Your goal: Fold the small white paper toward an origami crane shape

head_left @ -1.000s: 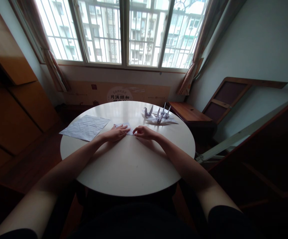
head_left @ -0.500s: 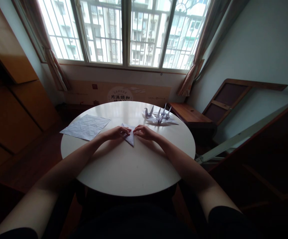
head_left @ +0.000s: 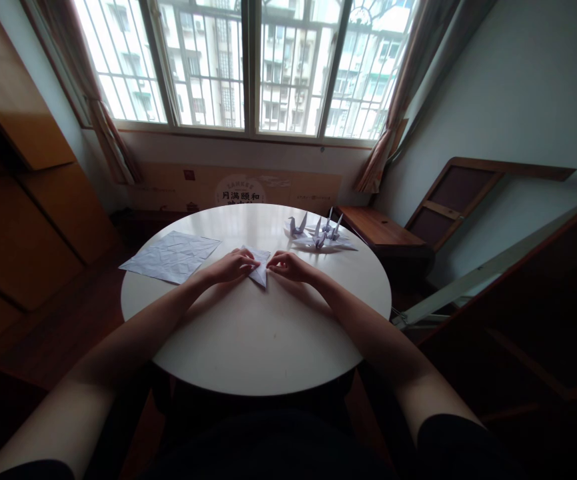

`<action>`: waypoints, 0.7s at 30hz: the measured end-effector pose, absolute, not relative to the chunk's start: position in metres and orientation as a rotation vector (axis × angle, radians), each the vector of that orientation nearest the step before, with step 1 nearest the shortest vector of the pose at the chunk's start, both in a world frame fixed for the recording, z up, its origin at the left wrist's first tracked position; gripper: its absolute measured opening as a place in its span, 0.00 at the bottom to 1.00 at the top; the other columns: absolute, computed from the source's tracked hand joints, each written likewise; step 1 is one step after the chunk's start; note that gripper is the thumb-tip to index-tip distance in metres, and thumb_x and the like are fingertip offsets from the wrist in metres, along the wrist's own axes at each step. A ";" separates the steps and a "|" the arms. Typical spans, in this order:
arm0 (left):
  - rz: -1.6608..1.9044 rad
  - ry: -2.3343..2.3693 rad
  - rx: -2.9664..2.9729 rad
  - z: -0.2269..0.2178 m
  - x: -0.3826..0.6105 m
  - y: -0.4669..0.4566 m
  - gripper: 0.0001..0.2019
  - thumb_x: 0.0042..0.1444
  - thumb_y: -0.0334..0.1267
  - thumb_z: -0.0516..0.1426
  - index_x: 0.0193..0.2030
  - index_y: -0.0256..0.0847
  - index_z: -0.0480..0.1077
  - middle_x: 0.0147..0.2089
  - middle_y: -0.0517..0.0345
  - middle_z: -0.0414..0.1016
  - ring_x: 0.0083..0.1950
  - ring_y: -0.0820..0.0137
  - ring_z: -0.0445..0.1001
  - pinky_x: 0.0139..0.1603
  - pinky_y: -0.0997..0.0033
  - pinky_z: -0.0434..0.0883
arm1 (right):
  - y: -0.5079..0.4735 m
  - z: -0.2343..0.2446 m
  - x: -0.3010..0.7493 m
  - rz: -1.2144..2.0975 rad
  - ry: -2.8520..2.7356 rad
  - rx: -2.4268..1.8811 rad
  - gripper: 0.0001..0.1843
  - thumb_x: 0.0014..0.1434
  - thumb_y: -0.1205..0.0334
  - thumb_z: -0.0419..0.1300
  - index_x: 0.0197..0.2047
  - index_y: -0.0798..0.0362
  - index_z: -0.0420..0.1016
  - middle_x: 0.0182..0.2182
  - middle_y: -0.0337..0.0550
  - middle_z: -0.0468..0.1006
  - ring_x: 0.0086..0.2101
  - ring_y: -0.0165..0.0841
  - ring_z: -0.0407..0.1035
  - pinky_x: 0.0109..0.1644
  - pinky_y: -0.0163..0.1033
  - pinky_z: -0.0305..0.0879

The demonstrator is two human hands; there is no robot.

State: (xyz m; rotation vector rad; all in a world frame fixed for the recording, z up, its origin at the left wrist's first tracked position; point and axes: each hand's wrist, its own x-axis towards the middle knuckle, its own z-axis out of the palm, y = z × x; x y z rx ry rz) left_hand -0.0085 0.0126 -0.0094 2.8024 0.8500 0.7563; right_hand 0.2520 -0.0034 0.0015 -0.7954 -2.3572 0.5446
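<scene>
A small folded sheet of pale paper [head_left: 260,275] lies on the white round table [head_left: 268,347], its narrow point turned toward me. My left hand [head_left: 237,265] is closed on its left side, thumb and fingers pinching the paper. From the right, my right hand [head_left: 287,265] pinches the opposite edge with its fingertips. Both hands rest low over the tabletop, close together. Which layers of the paper each hand grips is too small to make out.
A creased paper sheet [head_left: 171,257] lies flat at the table's left. Several folded paper cranes [head_left: 319,239] stand at the back right. Beyond the table are a wooden bench [head_left: 381,227] and a barred window; a dark slanted panel [head_left: 528,333] leans at the right.
The folded paper has shifted slightly, its near point lifting a little away from me and more of its upper part showing. Both hands stay almost in place.
</scene>
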 end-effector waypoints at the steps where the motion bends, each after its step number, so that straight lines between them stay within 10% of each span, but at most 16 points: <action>1: 0.760 0.786 2.789 -0.008 -0.008 0.012 0.12 0.65 0.37 0.56 0.50 0.44 0.80 0.47 0.46 0.77 0.47 0.63 0.76 0.51 0.62 0.73 | -0.003 0.001 0.252 0.522 -2.354 -0.795 0.09 0.60 0.64 0.62 0.40 0.56 0.84 0.37 0.48 0.77 0.32 0.30 0.70 0.39 0.36 0.67; 21: 0.702 0.693 2.646 -0.004 0.001 -0.002 0.18 0.66 0.45 0.56 0.58 0.40 0.74 0.56 0.44 0.74 0.51 0.62 0.77 0.53 0.67 0.74 | 0.000 0.002 0.255 0.316 -2.568 -0.900 0.20 0.58 0.58 0.67 0.53 0.53 0.80 0.51 0.56 0.77 0.53 0.45 0.71 0.59 0.50 0.66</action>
